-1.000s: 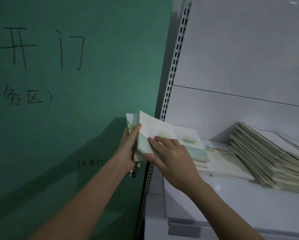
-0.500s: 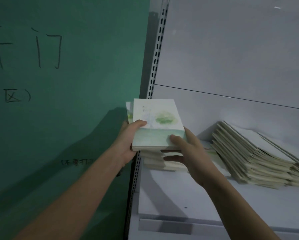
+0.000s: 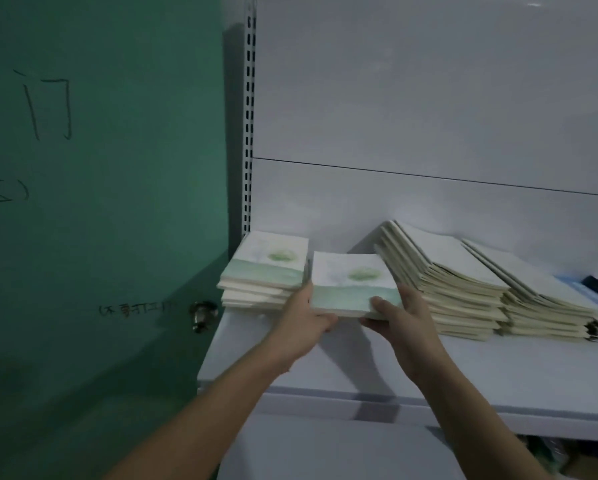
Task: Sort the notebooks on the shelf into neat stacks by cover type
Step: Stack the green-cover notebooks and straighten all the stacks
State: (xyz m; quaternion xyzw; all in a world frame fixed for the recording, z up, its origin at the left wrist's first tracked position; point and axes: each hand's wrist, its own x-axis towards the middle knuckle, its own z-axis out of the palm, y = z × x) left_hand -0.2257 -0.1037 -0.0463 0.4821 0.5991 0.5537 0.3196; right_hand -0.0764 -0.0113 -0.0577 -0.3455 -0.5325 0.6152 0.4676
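while both hands grip it, a small bundle of green-cover notebooks [image 3: 354,284] is held just above the white shelf [image 3: 429,372], in the head view. the left hand [image 3: 304,323] clamps its left edge and the right hand [image 3: 403,322] clamps its right front corner, thumb on top. just beside it on the left, a stack of the same green covers [image 3: 266,271] lies at the shelf's end, near the green door [image 3: 100,220] with its knob [image 3: 203,315]. on the right, slanted piles of plain cream notebooks [image 3: 463,282] touch the bundle's side.
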